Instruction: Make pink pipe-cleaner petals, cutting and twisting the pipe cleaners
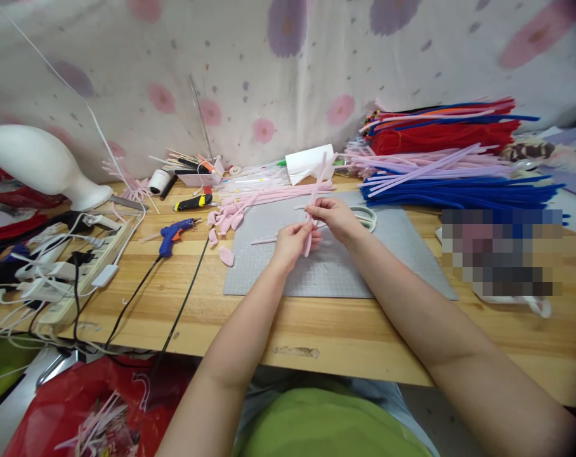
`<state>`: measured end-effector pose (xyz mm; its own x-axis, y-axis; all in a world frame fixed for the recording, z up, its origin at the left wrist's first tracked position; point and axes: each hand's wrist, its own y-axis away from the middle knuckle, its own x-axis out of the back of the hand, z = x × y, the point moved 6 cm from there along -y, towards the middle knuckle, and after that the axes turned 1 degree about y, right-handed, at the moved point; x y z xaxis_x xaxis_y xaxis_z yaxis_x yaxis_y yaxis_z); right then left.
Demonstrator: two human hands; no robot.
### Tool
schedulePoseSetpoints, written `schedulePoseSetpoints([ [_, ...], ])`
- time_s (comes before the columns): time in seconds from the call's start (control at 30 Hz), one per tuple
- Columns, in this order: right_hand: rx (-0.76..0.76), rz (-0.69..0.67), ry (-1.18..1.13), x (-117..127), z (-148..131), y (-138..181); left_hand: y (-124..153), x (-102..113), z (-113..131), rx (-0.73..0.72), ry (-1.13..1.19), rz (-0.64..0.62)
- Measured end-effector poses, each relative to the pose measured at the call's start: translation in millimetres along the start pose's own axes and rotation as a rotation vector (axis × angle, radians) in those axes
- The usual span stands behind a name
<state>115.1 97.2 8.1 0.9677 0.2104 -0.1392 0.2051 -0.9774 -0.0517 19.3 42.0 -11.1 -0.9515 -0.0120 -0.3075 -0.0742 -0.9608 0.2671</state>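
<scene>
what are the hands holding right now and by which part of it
A pale pink fuzzy stem: the left hand and right hand pinch it along its lower half, leaving its upper end free.

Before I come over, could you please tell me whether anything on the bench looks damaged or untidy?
The pale wooden tabletop has a rough, discoloured patch near its front edge, unlike the smooth grain around it; probably surface damage. White and black cables also lie tangled over the long cream power strip at left.
</scene>
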Motion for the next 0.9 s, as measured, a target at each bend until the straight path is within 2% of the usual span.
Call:
schedulePoseSetpoints([
  [0.13,0.081,0.067,-0.015,0,-7,3,-1,2,6,-0.059,-0.016,0.055],
  [0.27,0.13,0.078,0.026,-6,-13,6,-3,5,7,-0.126,0.01,0.119],
  [0.43,0.036,0.059,0.064,-16,-2,6,-8,22,6,-0.195,0.135,0.265],
  [0.57,-0.069,-0.046,0.257,-27,15,13,-9,38,14,-0.306,0.189,0.379],
  [0.7,-0.069,-0.084,0.372,-34,23,18,-7,43,18,-0.347,0.18,0.392],
  [0.9,-0.166,-0.238,0.13,-50,29,23,-10,38,12,-0.234,0.296,0.322],
])
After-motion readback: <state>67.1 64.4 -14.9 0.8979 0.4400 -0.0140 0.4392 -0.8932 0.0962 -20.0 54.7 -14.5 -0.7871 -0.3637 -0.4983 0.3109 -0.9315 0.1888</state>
